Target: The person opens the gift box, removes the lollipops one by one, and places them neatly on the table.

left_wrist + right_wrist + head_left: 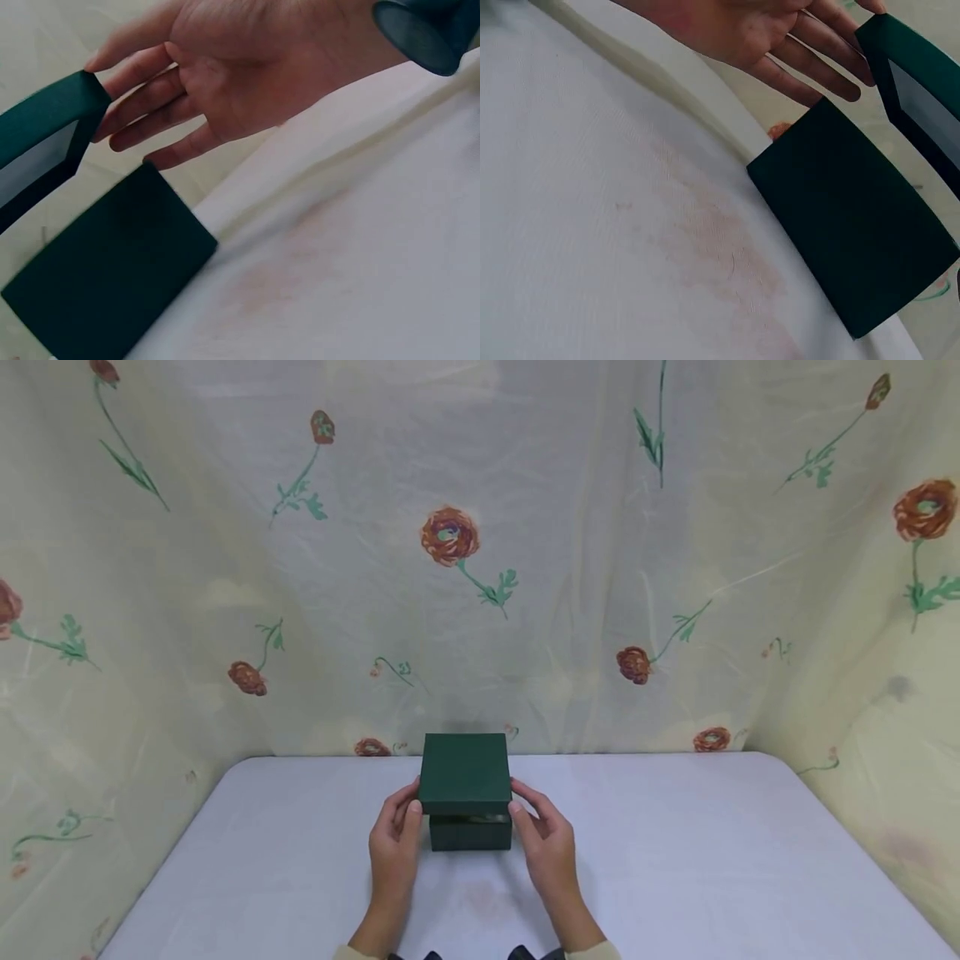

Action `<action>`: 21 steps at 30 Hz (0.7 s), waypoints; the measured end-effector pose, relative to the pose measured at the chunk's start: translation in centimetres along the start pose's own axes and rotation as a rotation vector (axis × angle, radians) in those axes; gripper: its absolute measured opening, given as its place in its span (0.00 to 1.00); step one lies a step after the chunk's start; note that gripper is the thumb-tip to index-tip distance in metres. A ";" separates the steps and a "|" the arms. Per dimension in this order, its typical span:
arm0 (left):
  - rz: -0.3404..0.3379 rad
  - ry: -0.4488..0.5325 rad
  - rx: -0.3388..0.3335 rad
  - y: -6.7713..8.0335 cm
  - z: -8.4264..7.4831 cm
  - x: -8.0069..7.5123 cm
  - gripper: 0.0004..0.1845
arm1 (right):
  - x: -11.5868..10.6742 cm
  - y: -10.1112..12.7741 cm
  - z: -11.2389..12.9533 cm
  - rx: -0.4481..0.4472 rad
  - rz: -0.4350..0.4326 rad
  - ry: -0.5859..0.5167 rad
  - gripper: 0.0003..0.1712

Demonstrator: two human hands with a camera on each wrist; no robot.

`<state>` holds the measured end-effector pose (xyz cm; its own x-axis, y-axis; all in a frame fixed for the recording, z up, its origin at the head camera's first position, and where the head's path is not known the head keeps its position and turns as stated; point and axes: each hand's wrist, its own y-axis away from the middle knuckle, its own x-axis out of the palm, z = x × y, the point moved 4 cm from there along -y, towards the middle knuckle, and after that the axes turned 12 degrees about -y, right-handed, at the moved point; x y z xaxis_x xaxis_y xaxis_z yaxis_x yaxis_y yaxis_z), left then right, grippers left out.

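Hands first, in the head view: your left hand (395, 839) and right hand (546, 835) flank a dark green box at the middle of the white table (712, 860), in front of a flowered curtain (465, 568). Fingertips of both hands touch the sides of the lid (465, 772), thumbs at its front corners. The lid sits raised above the base (471, 835), with a thin dark gap between the 2, so the step in hand looks like lifting the lid off.

Left wrist view: your left fingers (150, 112) are nearly straight and spread, their tips against the lid's edge (45, 120). They press it from the side. Below, the base (112, 270) rests on the table, apart from the lid.

Right wrist view: your right fingers (817, 45) lie the same way, long and loosely spread against the lid's corner (915, 60), the base (847, 217) beneath. A faint pink stain (712, 240) marks the cloth near it.

Your next move probably calls for even pressure from both sides and a straight, level lift, so the lid does not tilt or drag the base along.
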<state>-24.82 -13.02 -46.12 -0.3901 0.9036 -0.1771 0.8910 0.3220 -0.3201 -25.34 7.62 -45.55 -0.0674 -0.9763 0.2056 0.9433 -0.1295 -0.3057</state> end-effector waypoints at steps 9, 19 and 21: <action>-0.032 -0.013 -0.005 -0.6 -2.2 -2.0 0.18 | 1.8 0.0 0.7 -0.051 0.044 0.013 0.21; -0.110 -0.017 0.084 -0.5 -6.3 -4.6 0.18 | 4.8 0.2 5.4 -0.064 0.106 -0.015 0.20; -0.124 -0.002 0.078 -0.6 -6.2 -5.0 0.18 | 5.4 0.1 5.6 -0.053 0.112 -0.034 0.20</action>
<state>-21.97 -16.01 -39.24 -0.4967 0.8576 -0.1334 0.8152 0.4082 -0.4108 -23.82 3.33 -39.28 0.0496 -0.9788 0.1988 0.9258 -0.0297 -0.3769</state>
